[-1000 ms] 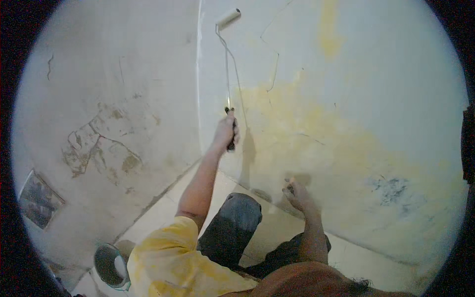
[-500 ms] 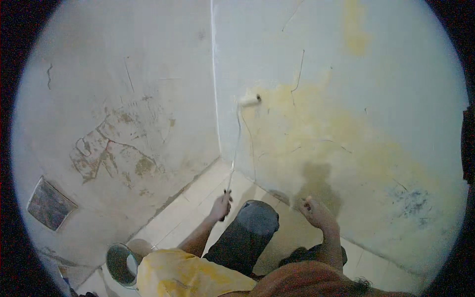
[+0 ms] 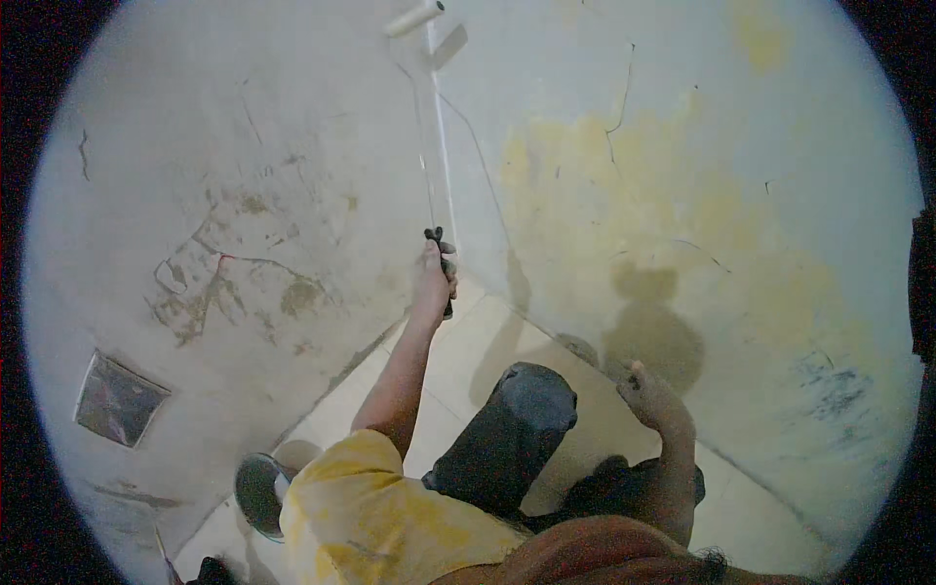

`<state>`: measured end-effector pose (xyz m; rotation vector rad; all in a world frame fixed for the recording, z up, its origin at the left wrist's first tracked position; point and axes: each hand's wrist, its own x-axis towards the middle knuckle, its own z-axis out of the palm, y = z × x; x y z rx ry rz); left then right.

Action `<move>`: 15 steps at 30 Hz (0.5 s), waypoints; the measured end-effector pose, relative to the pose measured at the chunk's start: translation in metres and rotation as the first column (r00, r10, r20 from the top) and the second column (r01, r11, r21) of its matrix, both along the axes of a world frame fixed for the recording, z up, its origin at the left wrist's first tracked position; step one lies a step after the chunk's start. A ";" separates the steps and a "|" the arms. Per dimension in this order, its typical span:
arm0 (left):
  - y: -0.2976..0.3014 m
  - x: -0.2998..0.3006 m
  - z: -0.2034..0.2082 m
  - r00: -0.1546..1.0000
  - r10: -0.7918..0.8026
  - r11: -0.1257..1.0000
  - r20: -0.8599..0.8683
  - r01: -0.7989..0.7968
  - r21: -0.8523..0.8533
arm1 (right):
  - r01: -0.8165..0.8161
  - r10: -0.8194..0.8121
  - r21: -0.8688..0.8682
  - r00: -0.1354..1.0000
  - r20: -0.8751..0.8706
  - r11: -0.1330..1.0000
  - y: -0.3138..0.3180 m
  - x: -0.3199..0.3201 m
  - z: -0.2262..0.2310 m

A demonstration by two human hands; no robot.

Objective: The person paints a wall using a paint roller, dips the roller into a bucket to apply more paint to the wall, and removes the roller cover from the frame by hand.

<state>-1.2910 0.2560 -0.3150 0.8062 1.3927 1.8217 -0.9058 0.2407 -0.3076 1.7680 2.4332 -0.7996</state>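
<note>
My left hand (image 3: 436, 283) is wrapped round the black handle of a paint roller (image 3: 413, 19), arm stretched forward. The roller's thin metal rod runs up from the handle to its pale sleeve, high up near the corner where two walls meet. The sleeve's shadow falls on the right wall, apart from the sleeve. My right hand (image 3: 651, 395) hangs beyond my right knee, close to the lower right wall, with its fingers curled in and nothing visible in them.
The right wall (image 3: 624, 185) has yellow patches, cracks and a dark smudge. Stains and flaking mark the left wall (image 3: 234, 263), with a dark square panel (image 3: 121, 398) low on it. A bucket (image 3: 258, 495) stands on the tiled floor (image 3: 409, 390) by my left side.
My left hand has lifted forward and up, taking the roller off the yellow-patched wall and up toward the corner. The view has shifted a little; my right hand keeps its curled pose.
</note>
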 end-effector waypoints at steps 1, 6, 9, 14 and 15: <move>-0.006 0.000 0.006 0.991 0.072 0.995 -0.109 -0.079 -0.057 | 0.009 -0.009 -0.003 1.000 0.004 1.000 0.000 0.000 0.001; -0.040 -0.010 0.013 0.845 0.381 0.908 -0.376 -0.418 -0.018 | -0.002 0.006 0.061 0.998 -0.061 0.998 -0.003 0.006 0.002; -0.050 -0.017 0.003 0.899 0.357 0.931 -0.254 -0.365 0.015 | 0.002 0.003 0.087 0.998 -0.057 0.996 -0.004 0.011 0.001; -0.053 -0.021 -0.019 0.895 0.335 0.933 -0.295 -0.360 -0.031 | 0.005 0.009 0.135 0.995 -0.103 0.991 -0.006 0.007 0.004; -0.053 -0.018 -0.025 0.873 0.347 0.931 -0.342 -0.364 0.016 | -0.012 0.024 0.117 0.995 -0.097 0.993 -0.006 0.005 0.006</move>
